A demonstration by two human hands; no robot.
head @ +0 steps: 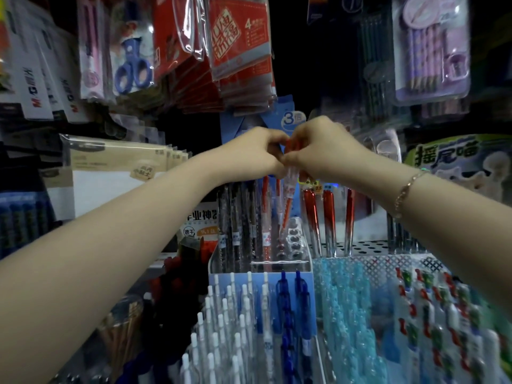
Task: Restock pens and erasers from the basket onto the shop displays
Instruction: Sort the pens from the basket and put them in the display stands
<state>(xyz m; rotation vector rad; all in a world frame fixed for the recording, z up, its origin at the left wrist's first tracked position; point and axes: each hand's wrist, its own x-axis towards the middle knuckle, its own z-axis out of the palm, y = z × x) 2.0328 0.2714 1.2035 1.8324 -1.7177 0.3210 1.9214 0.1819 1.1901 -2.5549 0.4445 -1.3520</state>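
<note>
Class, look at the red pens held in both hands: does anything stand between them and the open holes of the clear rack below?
Nothing visible does. Both the left hand and right hand grip the red pens, tips pointing down at the rack's open holes. Pens already standing sit to the left.

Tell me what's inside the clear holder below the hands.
The clear holder has dark pens and red pens standing upright, with empty holes at its right. Their tops are hidden behind the left hand.
</note>
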